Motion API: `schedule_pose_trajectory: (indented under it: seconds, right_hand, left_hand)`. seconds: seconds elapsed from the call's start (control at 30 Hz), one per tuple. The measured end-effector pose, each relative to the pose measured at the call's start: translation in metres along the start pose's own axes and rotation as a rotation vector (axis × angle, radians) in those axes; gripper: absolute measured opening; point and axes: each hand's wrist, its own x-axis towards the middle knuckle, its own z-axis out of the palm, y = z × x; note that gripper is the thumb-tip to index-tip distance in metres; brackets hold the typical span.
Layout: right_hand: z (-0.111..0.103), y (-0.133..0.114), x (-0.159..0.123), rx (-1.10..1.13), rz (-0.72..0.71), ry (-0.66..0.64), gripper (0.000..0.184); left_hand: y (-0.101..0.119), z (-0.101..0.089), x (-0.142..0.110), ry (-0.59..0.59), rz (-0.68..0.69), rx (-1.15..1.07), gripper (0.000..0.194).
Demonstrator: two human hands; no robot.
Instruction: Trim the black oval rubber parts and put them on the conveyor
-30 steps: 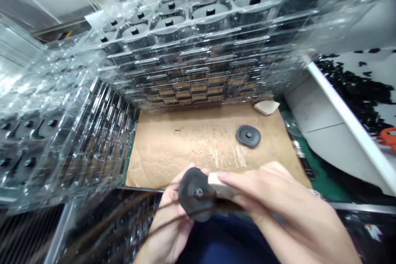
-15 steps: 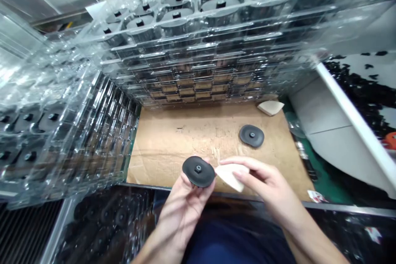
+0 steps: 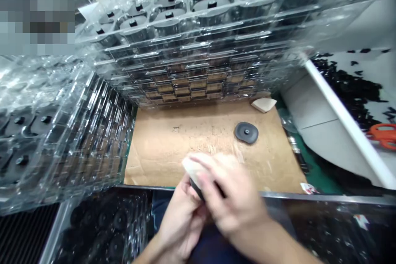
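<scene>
Workbench: A brown cardboard sheet point(image 3: 173, 140) covers the work surface, with a tall stack of clear trays point(image 3: 192, 45) along its far edge and a second stack point(image 3: 105, 111) down the left side.
Black disc: Here's the change! Half a second ago it lay face up on the left fingers; now the black disc point(image 3: 196, 189) is tipped steeply, only a dark sliver showing between the hands, above the near edge of the cardboard.
White pad: It has swung over too; the white pad point(image 3: 189, 165), its tip beside the disc's rim a moment back, now lies along the disc's upper side, the exact contact hidden by fingers.
Right hand: Across it comes, further left than before and blurred; the right hand point(image 3: 236, 189) is curled around the pad, fingers bent, pinching it.
Left hand: Underneath, the left hand point(image 3: 182, 214) is partly closed, thumb and fingers gripping the disc from below.
Spare disc: No move here; the grey disc point(image 3: 252, 134) lies flat on the cardboard, stud up, right of the hands.
Second pad: Likewise unmoved, another white wedge point(image 3: 264, 105) rests near the far right corner.
Right side: A white-walled bin point(image 3: 343, 111) holds small black pieces point(image 3: 355, 90), with an orange-handled tool point(image 3: 383, 134) beside them.
</scene>
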Motion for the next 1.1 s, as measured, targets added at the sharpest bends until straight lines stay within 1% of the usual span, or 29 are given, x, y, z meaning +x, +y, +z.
schedule_pose_trajectory:
  seconds: [0.03, 0.1, 0.13, 0.17, 0.2, 0.27, 0.3, 0.33, 0.37, 0.4, 0.47, 0.5, 0.57, 0.67, 0.7, 0.73, 0.83, 0.87, 0.93, 1.0, 1.07, 1.1]
  right_hand:
    - [0.002, -0.006, 0.002, 0.007, -0.028, -0.081, 0.026]
    - [0.005, -0.012, 0.004, 0.044, -0.003, -0.270, 0.024]
    - [0.006, -0.013, 0.005, 0.053, 0.024, -0.339, 0.023]
    - [0.007, -0.013, 0.005, 0.047, 0.033, -0.351, 0.023]
    - [0.007, -0.013, 0.006, 0.031, 0.021, -0.307, 0.023]
    - [0.006, -0.014, 0.006, 0.022, -0.056, -0.171, 0.025]
    - [0.004, -0.015, 0.005, 0.044, -0.098, -0.143, 0.027]
    - [0.000, -0.015, 0.004, 0.077, -0.129, -0.157, 0.027]
    - [-0.005, -0.015, 0.001, 0.106, -0.138, -0.202, 0.027]
    - [-0.010, -0.014, -0.001, 0.120, -0.125, -0.262, 0.026]
    - [-0.021, -0.008, -0.006, 0.079, -0.066, -0.324, 0.024]
    - [-0.025, -0.005, -0.007, 0.034, -0.043, -0.323, 0.024]
    - [-0.029, 0.002, -0.008, -0.062, -0.058, -0.281, 0.026]
    - [-0.028, 0.008, -0.007, -0.117, -0.184, -0.209, 0.030]
    - [-0.027, 0.009, -0.007, -0.105, -0.197, -0.205, 0.031]
    - [-0.027, 0.009, -0.007, -0.087, -0.175, -0.221, 0.031]
    - [-0.026, 0.011, -0.008, -0.082, -0.046, -0.286, 0.029]
    - [-0.025, 0.012, -0.008, -0.095, -0.032, -0.292, 0.029]
    - [-0.019, 0.013, -0.007, -0.120, -0.085, -0.237, 0.030]
    - [-0.012, 0.011, -0.009, -0.155, -0.123, -0.148, 0.032]
    - [-0.008, 0.008, -0.016, -0.106, -0.080, -0.097, 0.031]
    - [-0.007, 0.006, -0.021, -0.055, -0.045, -0.107, 0.028]
  left_hand:
    - [0.000, -0.001, -0.001, 0.021, -0.005, 0.024, 0.031]
    - [0.002, -0.003, -0.002, 0.079, 0.009, 0.061, 0.033]
    - [0.002, -0.003, -0.002, 0.096, 0.022, 0.081, 0.034]
    - [0.002, -0.002, -0.003, 0.104, 0.029, 0.102, 0.033]
    - [0.002, -0.001, -0.003, 0.096, 0.027, 0.122, 0.031]
    - [0.003, 0.001, -0.003, 0.038, -0.005, 0.148, 0.029]
    - [0.004, 0.001, -0.004, 0.010, -0.029, 0.151, 0.030]
    - [0.005, -0.001, -0.004, -0.014, -0.049, 0.146, 0.032]
    - [0.007, -0.003, -0.004, -0.030, -0.064, 0.131, 0.036]
    - [0.008, -0.005, -0.005, -0.044, -0.077, 0.112, 0.041]
    - [0.010, -0.010, -0.004, -0.062, -0.094, 0.077, 0.046]
    - [0.011, -0.012, -0.004, -0.076, -0.106, 0.064, 0.046]
    - [0.011, -0.014, -0.003, -0.091, -0.126, 0.058, 0.046]
    - [0.012, -0.015, -0.003, -0.075, -0.127, 0.077, 0.048]
    - [0.013, -0.015, -0.004, -0.067, -0.127, 0.081, 0.048]
    - [0.014, -0.014, -0.004, -0.059, -0.134, 0.086, 0.047]
    - [0.016, -0.010, -0.005, -0.046, -0.174, 0.088, 0.048]
    - [0.016, -0.007, -0.005, -0.045, -0.187, 0.099, 0.048]
    - [0.016, 0.000, -0.004, -0.052, -0.179, 0.135, 0.041]
    - [0.016, 0.006, -0.003, -0.041, -0.125, 0.163, 0.030]
    - [0.018, 0.006, -0.001, -0.017, -0.054, 0.157, 0.030]
    - [0.019, 0.003, 0.000, -0.011, -0.030, 0.139, 0.032]
